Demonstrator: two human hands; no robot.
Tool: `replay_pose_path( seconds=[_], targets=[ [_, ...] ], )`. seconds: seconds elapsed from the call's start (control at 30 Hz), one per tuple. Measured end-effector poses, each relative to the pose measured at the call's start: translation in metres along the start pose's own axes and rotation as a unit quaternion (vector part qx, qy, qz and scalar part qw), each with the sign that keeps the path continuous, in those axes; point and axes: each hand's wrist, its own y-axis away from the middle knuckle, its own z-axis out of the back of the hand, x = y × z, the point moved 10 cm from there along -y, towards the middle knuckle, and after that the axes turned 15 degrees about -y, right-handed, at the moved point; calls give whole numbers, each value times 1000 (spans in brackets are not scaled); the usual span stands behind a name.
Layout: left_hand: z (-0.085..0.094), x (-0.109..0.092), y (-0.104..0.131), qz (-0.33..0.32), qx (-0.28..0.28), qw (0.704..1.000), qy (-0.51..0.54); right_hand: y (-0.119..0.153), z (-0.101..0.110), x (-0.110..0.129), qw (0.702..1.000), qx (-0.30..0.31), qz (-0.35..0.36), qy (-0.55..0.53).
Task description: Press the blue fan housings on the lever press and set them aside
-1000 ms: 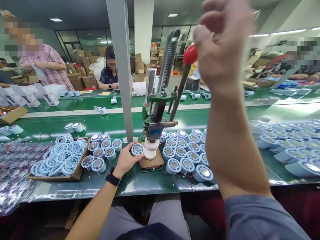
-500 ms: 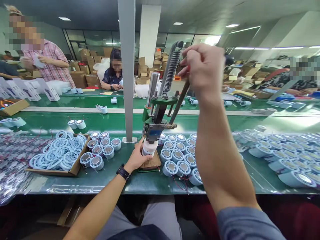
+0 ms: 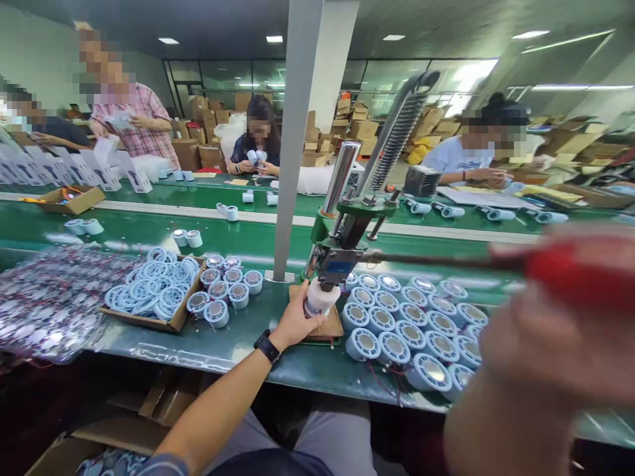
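Observation:
A green and steel hand press (image 3: 342, 258) stands on the bench, with its white round head (image 3: 325, 293) lowered onto a part on a wooden block (image 3: 333, 324). My left hand (image 3: 299, 319), with a dark watch at the wrist, wraps round that part under the head; most of the part is hidden. My right hand (image 3: 526, 344), blurred, is closed round the red grip of the press lever (image 3: 446, 260), which lies nearly level. White motor housings (image 3: 394, 347) with round metal centres stand in rows beside the press.
At the left are a carton of white rings (image 3: 176, 322), more housings (image 3: 216, 313) and a spread of small wired parts (image 3: 54, 297). A grey post (image 3: 292, 145) rises behind the bench. Several people work across the green conveyor (image 3: 238, 228).
My right hand has pulled the lever down and to the right, from upright to nearly level. My left hand still holds the part. The camera view has turned.

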Motion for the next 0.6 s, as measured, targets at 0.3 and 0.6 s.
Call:
replay_pose_path(
  seconds=[0.3,0.6],
  targets=[
    [214,-9,41,44,-230,859,-455,38,-63,-77,994,-23,-61,-93],
    [333,32,40,108,-117,799,-580,240,-91,-158,907,78,-408,-69]
  ],
)
